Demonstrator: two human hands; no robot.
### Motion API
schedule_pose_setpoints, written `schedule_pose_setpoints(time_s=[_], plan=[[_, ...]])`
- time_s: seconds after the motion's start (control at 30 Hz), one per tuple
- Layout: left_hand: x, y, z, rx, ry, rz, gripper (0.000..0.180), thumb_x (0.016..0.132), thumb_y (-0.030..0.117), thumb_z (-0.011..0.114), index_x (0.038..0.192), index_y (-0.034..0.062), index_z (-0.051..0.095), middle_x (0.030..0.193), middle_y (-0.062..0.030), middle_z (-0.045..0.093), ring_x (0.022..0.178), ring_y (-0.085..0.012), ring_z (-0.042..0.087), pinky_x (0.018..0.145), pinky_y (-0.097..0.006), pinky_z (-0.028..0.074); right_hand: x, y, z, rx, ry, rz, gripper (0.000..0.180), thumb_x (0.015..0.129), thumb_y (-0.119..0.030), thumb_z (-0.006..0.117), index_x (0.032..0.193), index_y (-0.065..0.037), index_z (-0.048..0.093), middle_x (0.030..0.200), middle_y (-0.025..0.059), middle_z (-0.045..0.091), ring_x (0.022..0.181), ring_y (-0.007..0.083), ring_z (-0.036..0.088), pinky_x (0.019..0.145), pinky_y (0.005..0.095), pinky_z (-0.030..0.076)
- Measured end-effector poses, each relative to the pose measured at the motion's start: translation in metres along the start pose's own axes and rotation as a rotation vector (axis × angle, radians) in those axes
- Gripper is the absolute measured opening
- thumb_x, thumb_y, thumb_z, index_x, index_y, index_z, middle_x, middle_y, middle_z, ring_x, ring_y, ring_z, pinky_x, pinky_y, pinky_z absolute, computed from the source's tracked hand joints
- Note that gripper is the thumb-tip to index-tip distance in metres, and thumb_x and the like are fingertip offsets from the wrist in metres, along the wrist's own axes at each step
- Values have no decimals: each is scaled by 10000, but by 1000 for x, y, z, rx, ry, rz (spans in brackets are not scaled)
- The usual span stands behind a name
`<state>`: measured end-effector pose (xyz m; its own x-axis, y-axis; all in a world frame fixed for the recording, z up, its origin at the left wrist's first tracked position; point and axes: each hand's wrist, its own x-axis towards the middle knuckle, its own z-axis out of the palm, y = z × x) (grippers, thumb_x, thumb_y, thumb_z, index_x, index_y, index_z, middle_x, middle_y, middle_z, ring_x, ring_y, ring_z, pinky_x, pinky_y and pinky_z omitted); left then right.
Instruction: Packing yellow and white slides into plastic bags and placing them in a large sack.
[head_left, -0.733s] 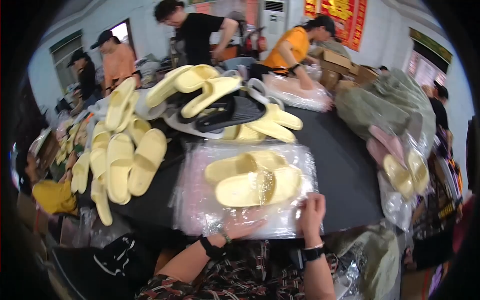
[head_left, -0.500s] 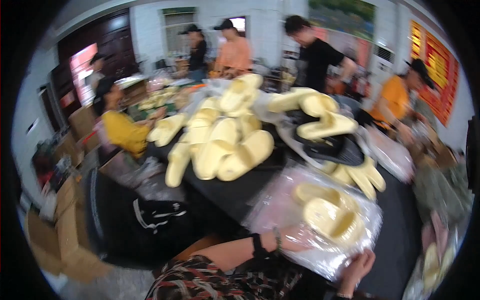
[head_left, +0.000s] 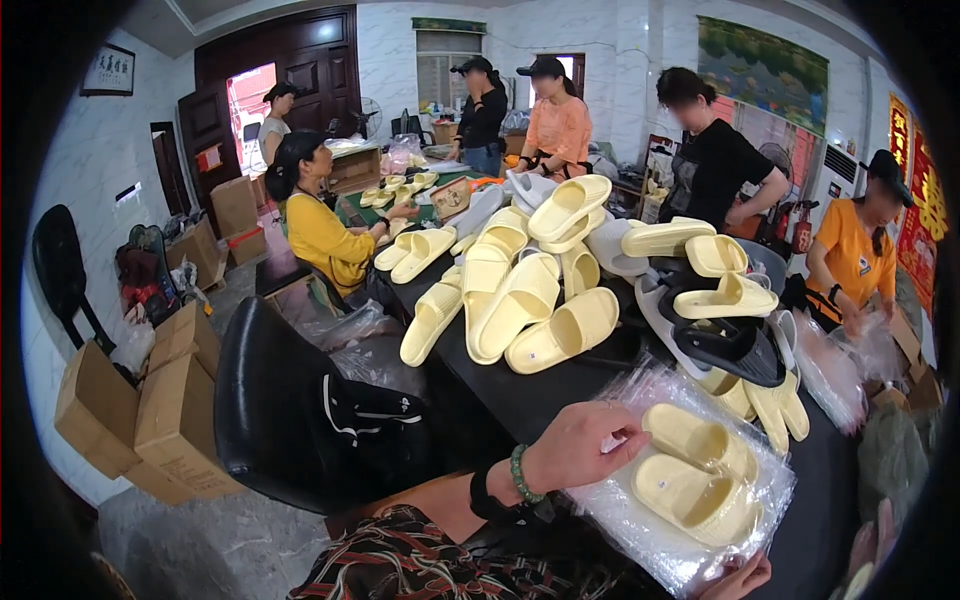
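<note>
A pair of pale yellow slippers (head_left: 697,498) lies side by side at the clear plastic bag (head_left: 600,495) in front of me. I cannot tell whether film covers them. My left hand (head_left: 585,445), with a green bead bracelet at the wrist, is over the bag's left side. Its fingers are curled together, and a small whitish bit shows between them. At the bag's near right corner, my right hand (head_left: 738,578) grips the edge, partly cut off by the picture's lower rim. Beyond the bag is a heap of loose yellow slippers (head_left: 515,305) on the black table (head_left: 470,385).
Grey and black slippers (head_left: 735,345) lie among the yellow ones. A black chair (head_left: 265,390) stands at my left, with cardboard boxes (head_left: 180,420) behind it. Clear bags (head_left: 828,370) lie at the right. Several people work around the tables, one in yellow (head_left: 330,235).
My left hand has come up from the bag's near edge to its left side, fingers curled. My right hand has moved lower along the bag. The view has swung left.
</note>
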<state>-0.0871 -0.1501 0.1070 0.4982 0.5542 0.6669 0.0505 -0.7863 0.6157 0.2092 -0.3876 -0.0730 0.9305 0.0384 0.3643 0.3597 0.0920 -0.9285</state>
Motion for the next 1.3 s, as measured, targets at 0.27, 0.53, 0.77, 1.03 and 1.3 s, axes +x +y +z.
schedule_pose_setpoints(time_s=[0.27,0.53,0.77,1.03,1.3], plan=[[-38,-28,52,196,-468,-118,353,935,390,622,837,56,675,709,-165,637,687,-376,627,624,-438,499,-7,-22,12,151,76,184,164,1032,-271,515,1005,-116,469,846,-12,471,728,78,431,629,240,403],[-56,-36,87,-370,-458,-294,704,959,210,638,1492,52,208,949,-163,692,830,-257,691,687,-347,531,1,-15,9,282,45,156,76,1007,-109,521,1014,-76,453,797,7,496,634,79,517,551,241,477],[-48,-38,88,-823,-429,-764,762,928,-34,580,1530,73,125,945,-124,621,824,-188,664,743,-305,545,-1,-16,5,256,72,116,224,983,-73,550,1144,-61,395,918,35,461,639,78,503,536,227,490],[-40,-42,72,-829,-218,-692,783,894,-96,568,1537,75,154,875,-85,587,769,-178,641,759,-339,571,-3,-18,5,232,76,155,272,973,-70,575,1166,-66,383,911,34,467,666,75,500,542,225,474],[-41,-39,70,-753,-270,-570,785,909,-96,551,1543,71,119,910,-102,605,786,-174,655,780,-327,576,-1,-13,4,272,25,147,249,955,8,536,1164,-43,411,915,34,515,715,69,518,600,230,489]])
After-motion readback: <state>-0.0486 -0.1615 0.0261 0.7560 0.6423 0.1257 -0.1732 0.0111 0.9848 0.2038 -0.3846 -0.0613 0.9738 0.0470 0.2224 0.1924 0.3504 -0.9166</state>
